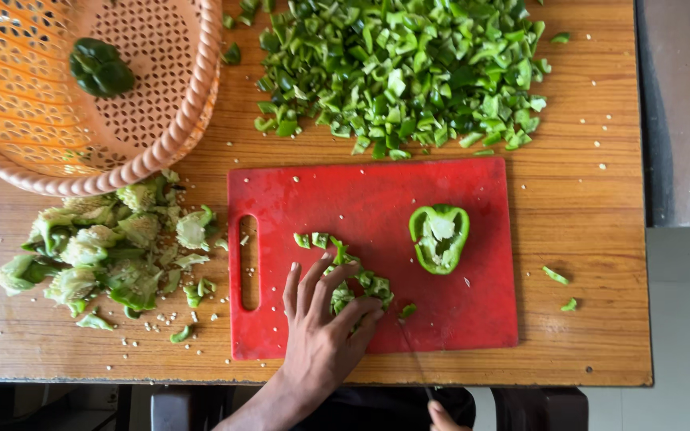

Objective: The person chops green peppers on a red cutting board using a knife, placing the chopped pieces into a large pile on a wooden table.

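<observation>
Fingers of the left hand are spread apart and laid flat on a small heap of cut pepper, which lies on the red board at about 7 o'clock of its middle.

Going left to right: an orange basket is seen at 10 o'clock of the board, with one whole pepper inside. Below it, at 9 o'clock of the board, pale cores and seeds are piled on the table. Past the hand, a thin knife is seen at 5 o'clock of the heap, its blade running down to the right hand, of which only a tip shows at the lower edge; its grip cannot be told. A half pepper is laid open side up at 3 o'clock of the heap, apart from it. At 12 o'clock of the board, a large pile of chopped green pieces is spread on the table.
</observation>
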